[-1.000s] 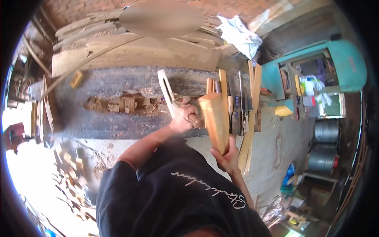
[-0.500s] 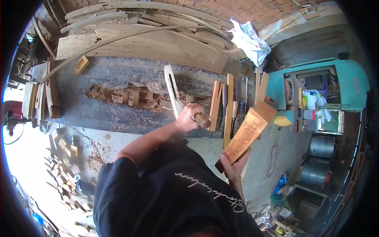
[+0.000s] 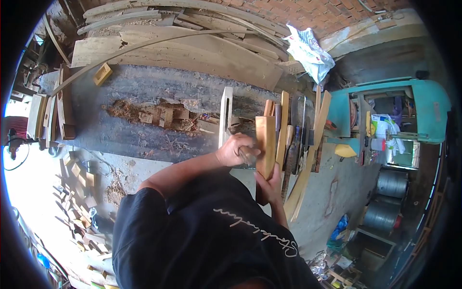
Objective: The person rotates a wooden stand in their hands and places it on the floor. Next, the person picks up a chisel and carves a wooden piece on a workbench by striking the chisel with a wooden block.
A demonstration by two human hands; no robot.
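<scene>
My left hand (image 3: 235, 150) is closed around the round wooden handle (image 3: 248, 155) of what appears to be a chisel; its blade is hidden. Just beyond that fist, a pale slotted wooden piece (image 3: 225, 113) lies across the bench. A long, thick wooden block (image 3: 265, 142) stands out from my right hand (image 3: 270, 183), whose fingers wrap its near end. The block is right beside the handle; whether they touch I cannot tell. Several wooden-handled tools (image 3: 289, 136) and wood strips (image 3: 283, 115) lie to the right of the block.
The dark, worn bench (image 3: 178, 82) has a broken hollow with chips (image 3: 159, 115). Long boards (image 3: 192, 53) lie behind it. A green machine (image 3: 430, 111) stands at right, near metal drums (image 3: 380, 212). Wood offcuts (image 3: 82, 207) litter the floor at left.
My right hand has swung the wooden block leftward and turned it more upright, close to the handle. My left hand has kept its grip. The slotted piece appears farther right and straighter.
</scene>
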